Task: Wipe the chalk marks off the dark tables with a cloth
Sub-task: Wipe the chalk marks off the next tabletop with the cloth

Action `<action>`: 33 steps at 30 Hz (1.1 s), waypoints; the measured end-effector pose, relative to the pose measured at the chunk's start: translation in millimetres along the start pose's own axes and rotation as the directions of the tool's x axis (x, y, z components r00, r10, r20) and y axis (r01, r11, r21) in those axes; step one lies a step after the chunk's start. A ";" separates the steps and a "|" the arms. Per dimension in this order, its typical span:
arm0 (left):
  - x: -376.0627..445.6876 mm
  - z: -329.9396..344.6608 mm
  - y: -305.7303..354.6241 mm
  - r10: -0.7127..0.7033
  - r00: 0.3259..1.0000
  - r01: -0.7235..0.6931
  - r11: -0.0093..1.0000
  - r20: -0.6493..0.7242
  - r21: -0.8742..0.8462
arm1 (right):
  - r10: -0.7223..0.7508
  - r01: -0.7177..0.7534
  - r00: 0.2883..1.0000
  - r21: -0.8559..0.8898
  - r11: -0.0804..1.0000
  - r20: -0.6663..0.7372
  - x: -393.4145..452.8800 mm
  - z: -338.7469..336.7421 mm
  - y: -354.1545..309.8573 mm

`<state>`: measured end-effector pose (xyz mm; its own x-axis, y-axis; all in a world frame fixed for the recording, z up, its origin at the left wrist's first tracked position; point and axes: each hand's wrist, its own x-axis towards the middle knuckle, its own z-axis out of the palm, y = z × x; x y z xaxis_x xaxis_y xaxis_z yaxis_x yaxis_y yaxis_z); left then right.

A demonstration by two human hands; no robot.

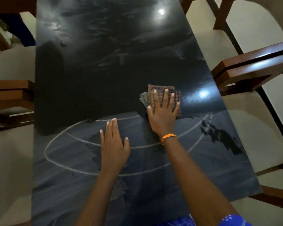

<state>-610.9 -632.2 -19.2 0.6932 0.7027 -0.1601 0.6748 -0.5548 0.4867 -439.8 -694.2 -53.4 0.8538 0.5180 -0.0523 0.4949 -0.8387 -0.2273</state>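
Right grip [162,114] presses flat-fingered on folded checked cloth [160,93]; left grip [113,147] lies flat over chalk rings [59,137].

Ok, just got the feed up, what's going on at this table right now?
A person is wiping chalk off a dark table. The right hand presses a folded checked cloth flat on the surface, at the edge of the cleaned far part. The left hand rests open on the near part, where the chalk ovals and a grey chalk haze are not yet wiped.
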 end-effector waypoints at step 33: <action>-88.2 -88.9 -194.9 -0.417 0.902 0.343 0.849 -0.113 -0.402 | -0.027 0.028 0.999 -0.067 0.997 0.020 -62.0 13.8 -68.4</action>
<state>-826.1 -546.4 -23.6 0.3148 0.9156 -0.2502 0.7089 -0.0515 0.7034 -528.8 -666.6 -48.0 0.8367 0.5437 -0.0651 0.5286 -0.8330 -0.1634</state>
